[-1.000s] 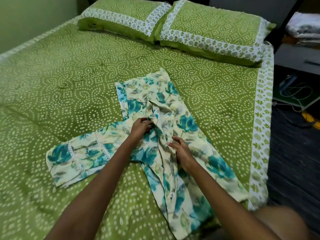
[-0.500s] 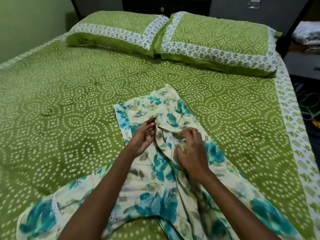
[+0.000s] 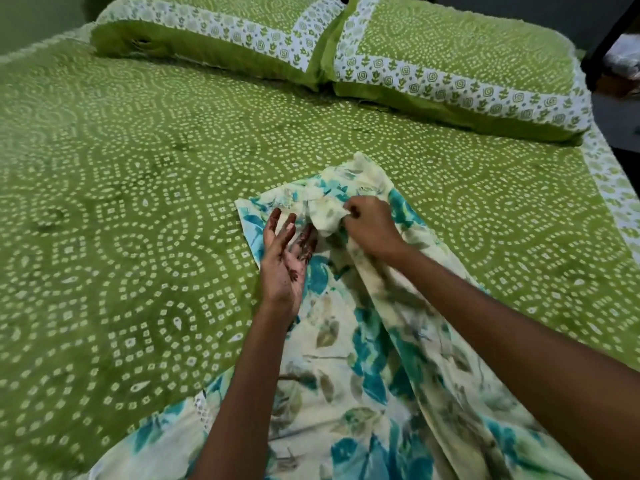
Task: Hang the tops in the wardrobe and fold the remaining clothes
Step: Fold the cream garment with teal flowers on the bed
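no readable text, labels or numbers

Your floral top (image 3: 349,358) was cream with teal-blue flowers and olive leaves, spread rumpled across the green bed cover, lace-trimmed sleeve out to the left, neck end bunched and lifted toward the pillows.

green dotted bedspread (image 3: 145,209) covers the bed; two matching pillows (image 3: 460,53) (white-bordered) at its head.

Two green pillows (image 3: 450,64) lie side by side at the head of the green-sheeted bed (image 3: 121,202).
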Action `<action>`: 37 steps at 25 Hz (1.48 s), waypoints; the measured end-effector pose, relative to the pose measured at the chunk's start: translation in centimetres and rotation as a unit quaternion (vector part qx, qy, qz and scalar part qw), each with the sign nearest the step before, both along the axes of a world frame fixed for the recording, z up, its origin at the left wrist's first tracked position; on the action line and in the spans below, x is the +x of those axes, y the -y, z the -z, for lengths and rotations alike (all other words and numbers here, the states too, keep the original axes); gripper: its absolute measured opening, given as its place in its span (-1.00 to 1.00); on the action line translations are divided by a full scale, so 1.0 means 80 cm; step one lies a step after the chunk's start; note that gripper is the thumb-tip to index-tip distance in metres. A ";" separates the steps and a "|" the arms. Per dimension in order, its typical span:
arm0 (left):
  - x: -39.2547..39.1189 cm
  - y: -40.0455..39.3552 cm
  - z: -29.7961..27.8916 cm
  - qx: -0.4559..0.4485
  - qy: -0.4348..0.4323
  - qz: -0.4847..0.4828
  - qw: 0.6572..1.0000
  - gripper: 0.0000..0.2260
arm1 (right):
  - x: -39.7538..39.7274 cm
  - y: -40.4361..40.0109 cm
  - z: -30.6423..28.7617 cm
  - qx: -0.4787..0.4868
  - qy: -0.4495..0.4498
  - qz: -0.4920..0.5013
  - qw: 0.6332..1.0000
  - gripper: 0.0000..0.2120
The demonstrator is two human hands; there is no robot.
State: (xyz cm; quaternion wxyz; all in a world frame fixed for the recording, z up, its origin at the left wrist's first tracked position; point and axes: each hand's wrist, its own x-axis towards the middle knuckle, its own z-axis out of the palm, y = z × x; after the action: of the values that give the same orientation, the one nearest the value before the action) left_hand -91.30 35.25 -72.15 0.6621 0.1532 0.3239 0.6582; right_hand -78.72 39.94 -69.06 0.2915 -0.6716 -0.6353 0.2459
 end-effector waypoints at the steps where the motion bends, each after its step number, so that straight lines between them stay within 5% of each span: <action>1: -0.006 0.000 -0.005 -0.019 -0.036 -0.005 0.999 -0.72 | -0.003 -0.006 -0.009 -0.017 -0.145 0.046 0.988 -0.86; 3: -0.021 0.000 -0.013 -0.028 -0.228 0.013 0.973 -0.72 | -0.017 -0.010 -0.027 -0.053 -0.339 0.094 0.935 -0.85; 4: -0.030 0.001 -0.012 -0.008 -0.408 0.039 0.912 -0.70 | -0.025 -0.011 -0.033 -0.072 -0.371 0.099 0.920 -0.84; 5: -0.040 0.002 -0.002 0.003 -0.610 0.070 0.789 -0.67 | -0.032 -0.011 -0.036 -0.085 -0.384 0.099 0.914 -0.82; 6: -0.054 0.003 0.010 0.002 -0.773 0.093 0.627 -0.61 | -0.037 -0.012 -0.036 -0.090 -0.386 0.099 0.913 -0.79; 7: -0.066 0.002 0.019 -0.033 -0.850 0.106 0.514 -0.52 | -0.041 -0.010 -0.035 -0.091 -0.387 0.104 0.912 -0.76; 8: -0.074 0.003 0.019 -0.080 -0.874 0.101 0.469 -0.46 | -0.042 -0.009 -0.033 -0.089 -0.380 0.114 0.914 -0.75; 10: -0.077 0.004 0.011 -0.136 -0.851 0.040 0.506 -0.44 | -0.044 -0.004 -0.027 -0.087 -0.367 0.139 0.916 -0.76; 11: -0.073 0.003 0.008 -0.115 -0.822 -0.013 0.557 -0.48 | -0.047 -0.002 -0.024 -0.099 -0.379 0.144 0.909 -0.75; 12: -0.068 0.001 0.007 -0.069 -0.771 -0.058 0.631 -0.57 | -0.050 0.000 -0.022 -0.122 -0.404 0.135 0.896 -0.73; 14: -0.054 0.000 -0.005 -0.032 -0.527 -0.049 0.848 -0.74 | -0.060 -0.001 -0.022 -0.197 -0.443 0.071 0.872 -0.74; 15: -0.050 -0.001 -0.013 -0.048 -0.376 0.011 0.925 -0.70 | -0.064 -0.004 -0.021 -0.227 -0.429 0.035 0.873 -0.74; 16: -0.052 -0.002 -0.016 -0.073 -0.247 0.062 0.964 -0.62 | -0.067 -0.010 -0.020 -0.232 -0.407 0.020 0.883 -0.76; 19: -0.058 -0.004 -0.012 -0.085 -0.150 0.092 0.981 -0.61 | -0.063 -0.023 -0.018 -0.169 -0.438 0.072 0.880 -0.86; 23: -0.048 -0.003 -0.006 -0.043 -0.343 -0.021 0.938 -0.42 | -0.050 -0.024 -0.009 -0.165 -0.541 0.080 0.821 -0.73; 28: -0.050 -0.006 -0.014 0.049 -0.418 0.033 0.906 -0.43 | -0.036 -0.028 -0.020 -0.133 -0.583 0.107 0.795 -0.64; 32: -0.054 -0.006 -0.017 0.092 -0.501 -0.016 0.861 -0.40 | -0.034 -0.025 -0.045 0.027 -0.603 0.127 0.787 -0.86; 35: -0.064 -0.015 -0.003 0.030 -0.496 -0.028 0.867 -0.43 | -0.066 -0.022 -0.068 0.158 -0.492 0.104 0.850 -0.88; 37: -0.074 -0.021 0.010 -0.049 -0.433 -0.003 0.900 -0.49 | -0.102 -0.020 -0.059 0.040 -0.337 -0.006 0.941 -0.90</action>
State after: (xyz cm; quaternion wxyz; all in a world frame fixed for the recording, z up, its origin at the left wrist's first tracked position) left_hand -97.26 36.95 -72.98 0.4615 0.3897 0.6105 0.5122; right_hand -86.88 41.54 -64.34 0.5138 -0.5334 -0.5128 0.4342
